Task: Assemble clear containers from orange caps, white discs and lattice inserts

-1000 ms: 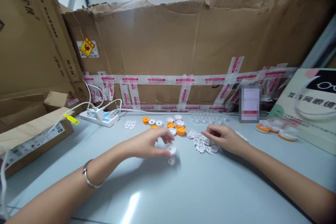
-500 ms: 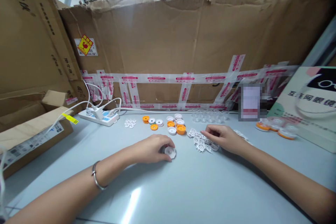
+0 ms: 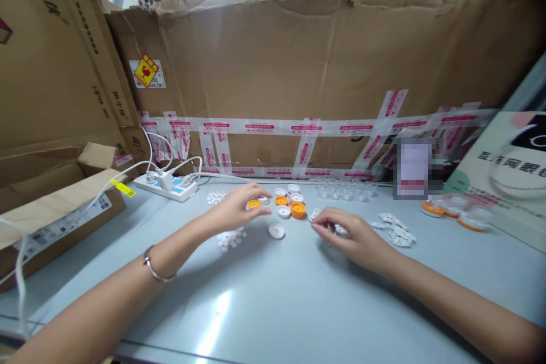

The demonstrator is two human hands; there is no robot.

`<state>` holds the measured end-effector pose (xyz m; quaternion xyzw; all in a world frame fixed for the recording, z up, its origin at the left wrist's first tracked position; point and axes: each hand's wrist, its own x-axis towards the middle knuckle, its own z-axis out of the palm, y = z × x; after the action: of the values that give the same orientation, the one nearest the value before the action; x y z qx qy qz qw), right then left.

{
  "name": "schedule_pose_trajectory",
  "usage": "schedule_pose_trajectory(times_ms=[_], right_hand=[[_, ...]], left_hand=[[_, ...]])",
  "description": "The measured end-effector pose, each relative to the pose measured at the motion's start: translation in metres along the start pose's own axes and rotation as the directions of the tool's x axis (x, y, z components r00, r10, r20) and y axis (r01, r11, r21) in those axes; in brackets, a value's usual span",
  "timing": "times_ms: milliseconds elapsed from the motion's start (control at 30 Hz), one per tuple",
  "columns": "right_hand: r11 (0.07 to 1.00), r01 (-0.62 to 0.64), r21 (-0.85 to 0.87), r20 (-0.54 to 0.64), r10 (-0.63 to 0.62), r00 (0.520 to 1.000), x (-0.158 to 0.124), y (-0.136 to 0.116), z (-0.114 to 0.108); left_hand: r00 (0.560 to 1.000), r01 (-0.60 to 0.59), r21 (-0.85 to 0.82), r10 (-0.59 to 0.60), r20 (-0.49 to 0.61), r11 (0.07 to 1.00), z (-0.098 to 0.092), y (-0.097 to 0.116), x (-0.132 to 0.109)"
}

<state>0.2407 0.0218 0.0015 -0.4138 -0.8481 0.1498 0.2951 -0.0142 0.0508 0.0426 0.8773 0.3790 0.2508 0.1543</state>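
Note:
My left hand (image 3: 239, 205) hovers with thumb and fingers apart, holding nothing, by an orange ring-shaped cap (image 3: 255, 205) that it partly covers. A round white cap (image 3: 277, 231) lies alone on the table between my hands. My right hand (image 3: 347, 233) is closed at the fingertips over small white openwork plastic pieces (image 3: 314, 214). Whether a piece is pinched there I cannot make out, since the fingers hide it. Just beyond the hands stand white caps (image 3: 283, 212) and orange caps (image 3: 298, 210) in a group.
Small white parts (image 3: 231, 240) lie below my left wrist, more (image 3: 216, 198) behind it. More openwork pieces (image 3: 398, 231) are right of my right hand. Clear plastic domes (image 3: 345, 190) line the back. A power strip (image 3: 166, 186), open carton (image 3: 63, 213) and cardboard wall (image 3: 264, 62) border the table.
My left hand has let go of the round white cap, now resting on the table, and moved away up and left. My right hand has come slightly lower over the white pieces.

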Motion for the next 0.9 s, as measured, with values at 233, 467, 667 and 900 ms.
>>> schedule_pose_trajectory(times_ms=[233, 467, 667, 900], right_hand=[[0.990, 0.096, -0.101, 0.258, -0.068, 0.964, 0.000, -0.016, 0.039], [0.993, 0.058, -0.104, 0.301, -0.024, 0.953, 0.003, -0.012, 0.044], [0.987, 0.087, -0.138, 0.308, -0.041, 0.951, 0.005, -0.004, 0.047], [0.965, 0.215, -0.149, 0.216, -0.180, 0.960, -0.005, 0.021, 0.062]], left_hand=[[0.962, 0.059, 0.236, -0.118, 0.247, 0.970, -0.067, -0.016, -0.012], [0.874, 0.292, 0.239, -0.360, 0.327, 0.926, -0.078, -0.071, -0.050], [0.848, 0.368, 0.144, -0.395, 0.354, 0.919, -0.077, -0.093, -0.061], [0.849, 0.384, 0.120, -0.402, 0.342, 0.915, -0.068, -0.095, -0.064]])
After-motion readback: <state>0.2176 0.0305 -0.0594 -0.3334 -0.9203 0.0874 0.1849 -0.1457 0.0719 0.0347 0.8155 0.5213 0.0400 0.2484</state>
